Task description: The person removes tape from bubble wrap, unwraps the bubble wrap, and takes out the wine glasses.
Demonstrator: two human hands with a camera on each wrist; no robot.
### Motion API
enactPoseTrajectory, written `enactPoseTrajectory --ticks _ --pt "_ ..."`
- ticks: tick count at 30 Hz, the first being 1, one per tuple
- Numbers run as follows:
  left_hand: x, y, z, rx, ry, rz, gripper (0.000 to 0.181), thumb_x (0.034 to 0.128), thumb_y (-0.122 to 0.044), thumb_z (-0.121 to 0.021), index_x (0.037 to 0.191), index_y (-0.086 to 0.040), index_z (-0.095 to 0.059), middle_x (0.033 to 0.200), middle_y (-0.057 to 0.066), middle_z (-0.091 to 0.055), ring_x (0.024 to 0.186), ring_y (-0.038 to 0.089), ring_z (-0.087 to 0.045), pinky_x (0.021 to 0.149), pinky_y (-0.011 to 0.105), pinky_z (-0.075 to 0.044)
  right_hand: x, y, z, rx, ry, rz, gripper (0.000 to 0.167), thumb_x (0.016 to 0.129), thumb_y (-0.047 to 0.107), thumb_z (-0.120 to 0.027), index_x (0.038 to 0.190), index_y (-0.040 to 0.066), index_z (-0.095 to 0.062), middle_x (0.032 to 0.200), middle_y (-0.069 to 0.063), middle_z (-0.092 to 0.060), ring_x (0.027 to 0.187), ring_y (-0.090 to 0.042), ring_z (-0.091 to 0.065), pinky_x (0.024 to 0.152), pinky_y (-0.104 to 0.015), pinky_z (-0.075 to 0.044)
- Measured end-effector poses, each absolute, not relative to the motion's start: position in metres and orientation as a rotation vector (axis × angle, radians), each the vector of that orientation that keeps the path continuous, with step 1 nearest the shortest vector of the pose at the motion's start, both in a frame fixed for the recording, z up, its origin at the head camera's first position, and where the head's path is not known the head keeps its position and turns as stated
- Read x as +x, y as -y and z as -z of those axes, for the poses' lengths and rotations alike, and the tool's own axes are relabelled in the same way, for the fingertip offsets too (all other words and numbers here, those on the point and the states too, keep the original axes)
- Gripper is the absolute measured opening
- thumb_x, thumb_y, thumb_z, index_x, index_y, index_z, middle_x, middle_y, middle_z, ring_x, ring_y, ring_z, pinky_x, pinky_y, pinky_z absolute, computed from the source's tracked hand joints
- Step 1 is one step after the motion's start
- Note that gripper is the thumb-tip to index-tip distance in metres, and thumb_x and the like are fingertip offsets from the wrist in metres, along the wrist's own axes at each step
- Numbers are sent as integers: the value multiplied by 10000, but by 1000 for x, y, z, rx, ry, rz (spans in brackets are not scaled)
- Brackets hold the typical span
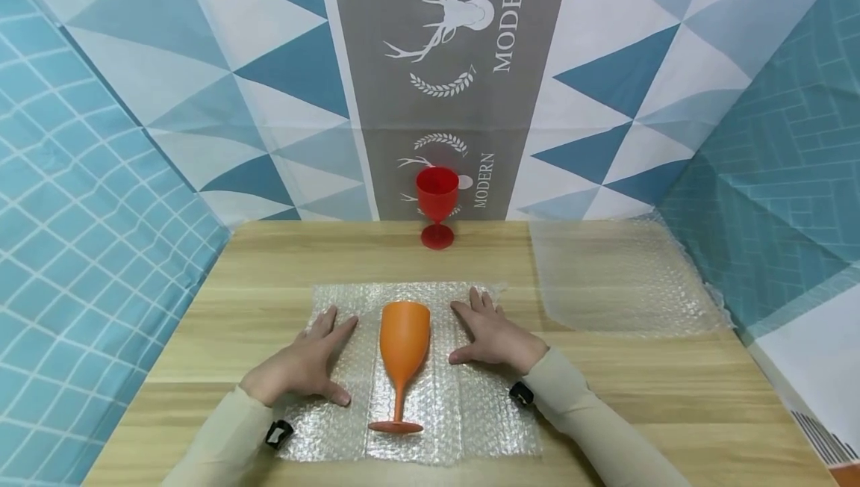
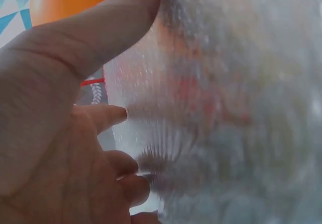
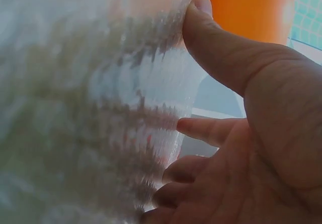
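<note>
An orange goblet [image 1: 404, 337] lies on its side on a sheet of bubble wrap [image 1: 440, 397], its foot toward me and its bowl pointing away. To the left of the goblet, my left hand [image 1: 305, 364] rests on the wrap with fingers spread and thumb out. My right hand [image 1: 493, 334] lies on the wrap on the other side, fingers likewise extended. In both wrist views the fingertips touch the clear plastic, and the orange bowl [image 2: 68, 2] shows beyond the thumb. Neither hand touches the goblet.
A red goblet [image 1: 437, 203] stands upright at the table's back edge. Another sheet of bubble wrap [image 1: 618, 274] lies flat at the back right. Patterned cloth [image 1: 289, 98] hangs behind the wooden table [image 1: 222, 323], with blue tiled cloth at the sides.
</note>
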State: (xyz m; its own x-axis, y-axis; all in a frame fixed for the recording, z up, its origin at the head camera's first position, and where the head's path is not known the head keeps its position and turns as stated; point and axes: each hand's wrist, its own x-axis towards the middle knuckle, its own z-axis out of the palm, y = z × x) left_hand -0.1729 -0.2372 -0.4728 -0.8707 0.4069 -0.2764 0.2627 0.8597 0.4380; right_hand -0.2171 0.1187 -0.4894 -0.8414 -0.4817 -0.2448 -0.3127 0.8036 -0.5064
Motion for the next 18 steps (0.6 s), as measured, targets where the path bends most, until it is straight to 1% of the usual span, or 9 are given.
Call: enactPoseTrajectory --ticks 4,8,11,15,18 --pt "-171 236 469 509 -2700 -532 1359 527 -541 -928 1620 -67 -275 1650 373 -56 1511 585 -111 1170 766 -139 -217 -116 486 -601 -2627 646 1035 804 499 -843 1605 86 -333 1668 -325 -35 1553 -519 -35 1242 -679 -112" --pt "-166 231 467 510 -2751 -469 1317 523 -531 -928 1585 -20 -340 1617 406 -155 1493 598 -177 1170 766 -153 -216 -115 486 -601 -2627 644 1034 805 491 -843 1605 81 -332 1667 -328 -33 1550 -526 -38 1236 -687 -119" --pt "-163 227 465 498 -2760 -457 1264 541 -498 -934 1556 15 -381 1589 430 -205 1467 619 -223 1153 759 -229 -217 -114 487 -600 -2628 635 1036 808 497 -838 1609 86 -325 1667 -325 -25 1551 -522 -33 1236 -684 -120" --pt "-159 223 464 483 -2772 -461 1203 562 -470 -940 1535 15 -425 1586 417 -244 1452 612 -273 1128 717 -334 -217 -114 487 -584 -2623 641 1041 806 483 -843 1611 83 -317 1666 -325 -13 1551 -521 -20 1236 -685 -110" --pt "-156 221 462 506 -2820 -437 1142 564 -460 -943 1501 4 -484 1571 389 -318 1431 595 -335 1131 699 -350 -217 -113 484 -576 -2621 643 1040 807 471 -847 1610 78 -315 1665 -330 -11 1548 -529 -21 1234 -692 -108"
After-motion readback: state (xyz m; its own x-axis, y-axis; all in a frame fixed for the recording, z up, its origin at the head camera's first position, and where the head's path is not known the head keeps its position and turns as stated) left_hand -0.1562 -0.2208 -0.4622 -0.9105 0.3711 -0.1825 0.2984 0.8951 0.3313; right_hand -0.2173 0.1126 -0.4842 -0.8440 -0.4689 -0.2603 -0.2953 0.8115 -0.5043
